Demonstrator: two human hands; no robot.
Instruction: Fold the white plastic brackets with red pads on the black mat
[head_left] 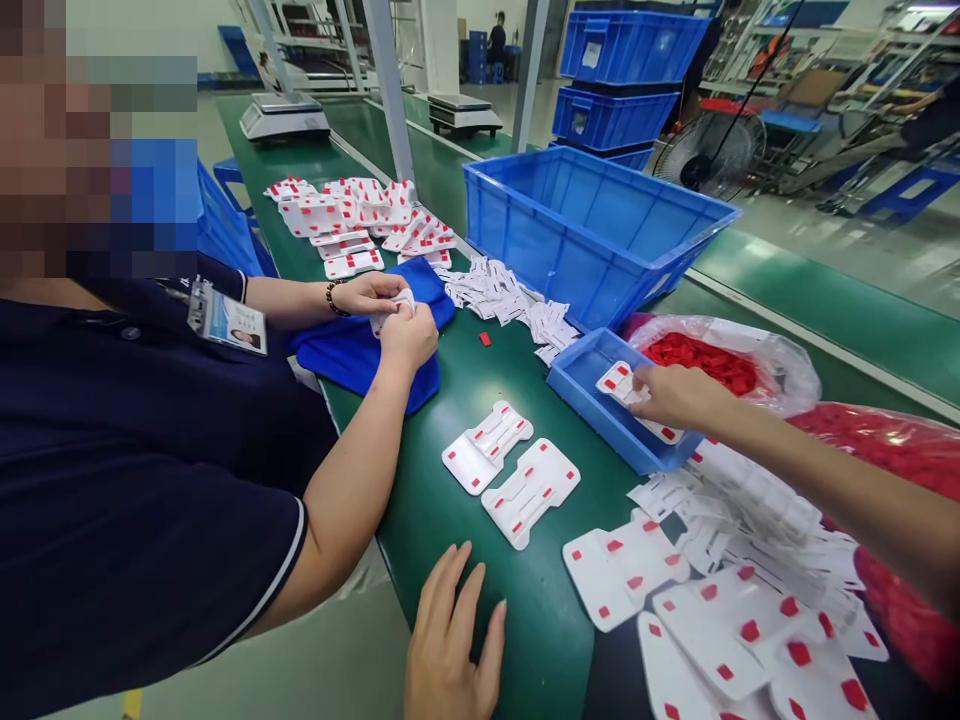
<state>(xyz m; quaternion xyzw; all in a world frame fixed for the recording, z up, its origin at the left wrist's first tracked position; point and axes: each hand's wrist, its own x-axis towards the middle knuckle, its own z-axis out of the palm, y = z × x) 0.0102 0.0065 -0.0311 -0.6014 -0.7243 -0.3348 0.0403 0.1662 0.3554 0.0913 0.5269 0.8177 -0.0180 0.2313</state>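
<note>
Left hand (pixel 454 650) was open and holding nothing, fingers slightly apart, low by the near edge of the green table (pixel 465 385); whether it touched, you couldn't tell. Right hand (pixel 667 395), meanwhile, had thumb and fingers closed on a white panel (pixel 613 382) with red patches, held in the small blue tray (pixel 596 412)!

Now across from the left: a co-worker (pixel 135 450) in a dark shirt pinched something small and white between both hands, just over a blue cloth (pixel 360 365). Past that, red-patched panels lay heaped (pixel 345 215), with a white scale (pixel 281 118) farther up the green surface and a second scale (pixel 463 115) to its right. On came a scatter of white strips (pixel 502 295), one lone red piece (pixel 485 340), then two loose panels (pixel 530 492) side by side.

Big blue crate (pixel 555 240) next, standing tilted-looking beside the strips! Behind it rose stacked blue crates (pixel 619 50), then a floor fan (pixel 709 150) and a blue stool (pixel 911 190) on the shiny pale floor (pixel 795 225). Nearer, a clear bag (pixel 799 380) bulged with red pieces (pixel 705 362), and more panels (pixel 727 630) overlapped at the near right.
</note>
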